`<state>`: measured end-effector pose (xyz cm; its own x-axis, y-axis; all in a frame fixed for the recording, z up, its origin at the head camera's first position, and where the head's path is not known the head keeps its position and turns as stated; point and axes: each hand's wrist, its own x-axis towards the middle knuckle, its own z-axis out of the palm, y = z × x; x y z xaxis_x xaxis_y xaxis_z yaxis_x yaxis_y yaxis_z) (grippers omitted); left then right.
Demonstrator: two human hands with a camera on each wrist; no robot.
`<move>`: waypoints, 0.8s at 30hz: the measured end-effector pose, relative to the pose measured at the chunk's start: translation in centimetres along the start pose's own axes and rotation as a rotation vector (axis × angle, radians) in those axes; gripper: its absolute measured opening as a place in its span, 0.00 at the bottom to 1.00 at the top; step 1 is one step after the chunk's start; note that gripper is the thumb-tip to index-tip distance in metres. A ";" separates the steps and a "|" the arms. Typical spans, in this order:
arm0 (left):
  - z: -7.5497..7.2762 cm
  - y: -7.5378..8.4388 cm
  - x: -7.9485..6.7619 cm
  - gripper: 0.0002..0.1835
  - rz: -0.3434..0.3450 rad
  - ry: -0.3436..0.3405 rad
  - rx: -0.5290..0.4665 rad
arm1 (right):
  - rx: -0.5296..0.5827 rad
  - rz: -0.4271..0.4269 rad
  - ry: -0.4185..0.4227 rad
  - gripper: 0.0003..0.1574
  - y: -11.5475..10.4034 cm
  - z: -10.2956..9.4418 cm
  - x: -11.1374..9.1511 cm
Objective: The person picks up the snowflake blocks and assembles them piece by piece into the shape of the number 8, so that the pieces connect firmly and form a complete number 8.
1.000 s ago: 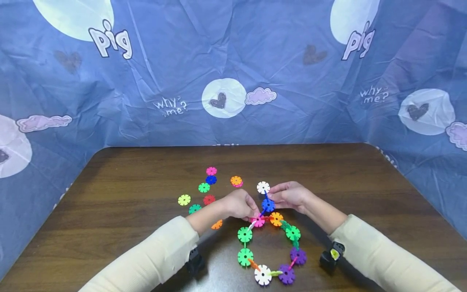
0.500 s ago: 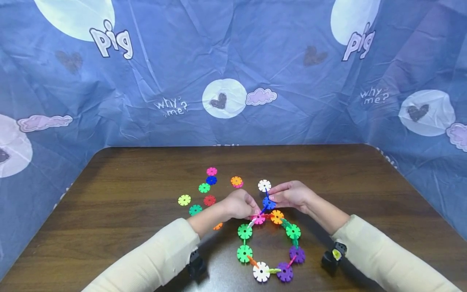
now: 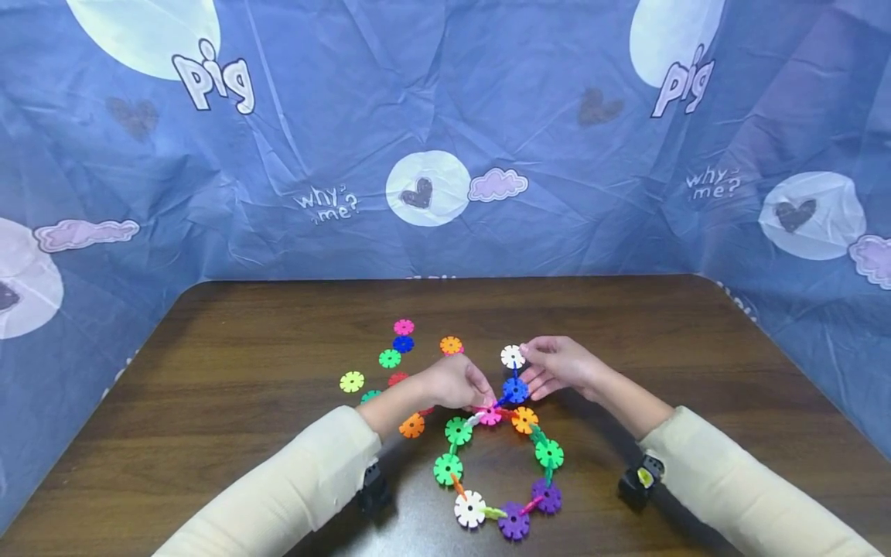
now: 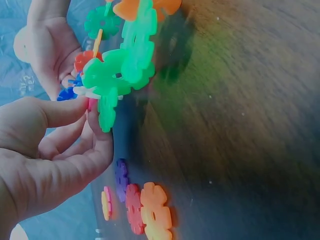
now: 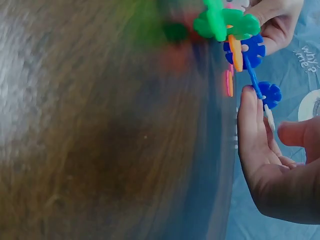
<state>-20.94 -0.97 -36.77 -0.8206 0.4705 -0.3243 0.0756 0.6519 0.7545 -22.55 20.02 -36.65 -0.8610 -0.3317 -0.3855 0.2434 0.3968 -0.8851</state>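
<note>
A wrinkled blue cloth (image 3: 320, 116) printed with pale circles, hearts and clouds hangs across the far side and wraps round to left and right. In front of it spreads a dark brown wood-grain counter (image 3: 244, 348). Two cream sleeves (image 3: 278, 487) reach in from the near edge, left and right. Between them, near the middle, is a ring of slotted plastic discs (image 3: 448, 469), joined by other discs set edge-on; a short blue-and-white tail runs from its far side.

The left hand (image 3: 455, 383) pinches the pink disc (image 3: 490, 415) at the far side of the ring. The right hand (image 3: 567, 367) has its fingers loosely extended beside the tail's blue disc (image 3: 515, 390), its thumb near the white disc (image 3: 513, 357) at the far end; whether the thumb touches it, I cannot tell.

A black device (image 3: 373, 489) sits at each wrist. Left of the ring lie loose discs: yellow (image 3: 351, 381), blue (image 3: 403, 344), pink (image 3: 404, 327), and an orange one (image 3: 412, 425) just beside the left forearm.
</note>
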 end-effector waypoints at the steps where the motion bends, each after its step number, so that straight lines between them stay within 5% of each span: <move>1: 0.0 0.0 0.0 0.04 0.002 -0.002 -0.002 | -0.009 -0.003 0.009 0.24 0.0 0.0 0.0; 7: -0.2 0.0 0.1 0.04 0.005 -0.015 -0.030 | -0.025 -0.008 0.074 0.20 0.1 0.1 0.4; 17: 0.0 0.1 0.4 0.04 0.033 -0.006 -0.035 | 0.184 0.038 0.080 0.22 0.4 -0.3 0.4; 24: 0.4 0.3 0.6 0.04 0.056 0.019 -0.025 | 0.224 0.031 0.085 0.27 0.7 -0.7 0.1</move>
<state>-21.19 -0.29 -36.97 -0.8261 0.4942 -0.2709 0.1076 0.6101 0.7850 -22.81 20.89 -37.17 -0.8839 -0.2450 -0.3982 0.3548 0.2031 -0.9126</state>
